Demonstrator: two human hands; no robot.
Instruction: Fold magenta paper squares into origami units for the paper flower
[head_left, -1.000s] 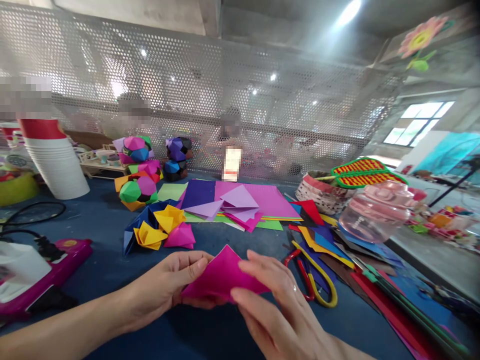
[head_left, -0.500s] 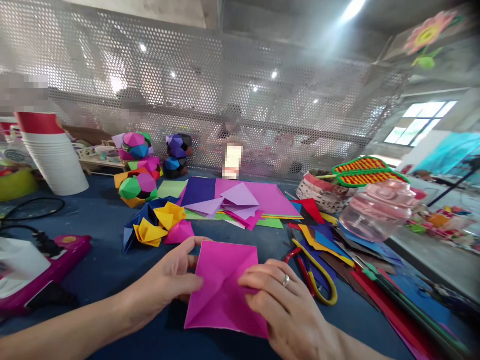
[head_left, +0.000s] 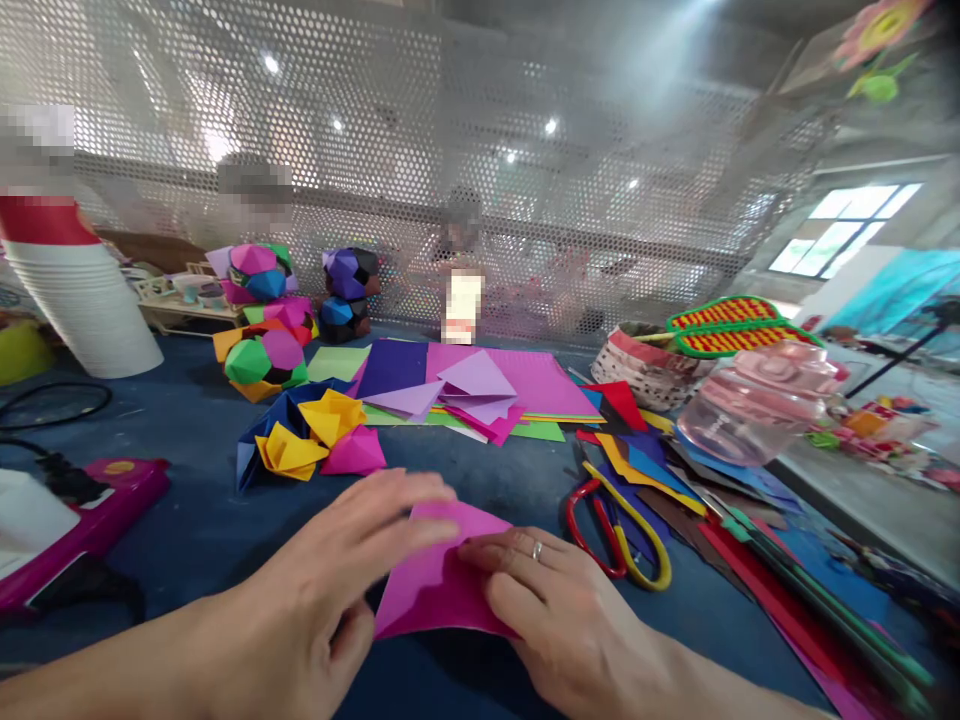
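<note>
A square sheet of magenta origami paper [head_left: 431, 590] with crease lines is tilted above the blue table in front of me. My right hand [head_left: 551, 600], with a ring on one finger, grips its right side, fingertips on the top face; the thumb is hidden. Over the paper's upper left reaches my left hand [head_left: 352, 560], its fingers stretched out and slightly blurred, the thumb apart and lower. I cannot tell whether those fingertips touch the sheet. Beyond the left hand lie a folded pink piece [head_left: 354, 452] and yellow folded pieces [head_left: 289, 452].
Scissors [head_left: 652, 560] with red and yellow handles lie right of my right hand, beside coloured paper strips. Behind stand a paper stack [head_left: 540, 385], a pink water bottle [head_left: 750, 410] and paper balls [head_left: 266, 360]. At left are a power strip [head_left: 131, 490] and stacked cups [head_left: 90, 300].
My left hand has let go of the paper's left edge and moved over its upper left, fingers now stretched. The sheet is tilted more, and the view has shifted slightly.
</note>
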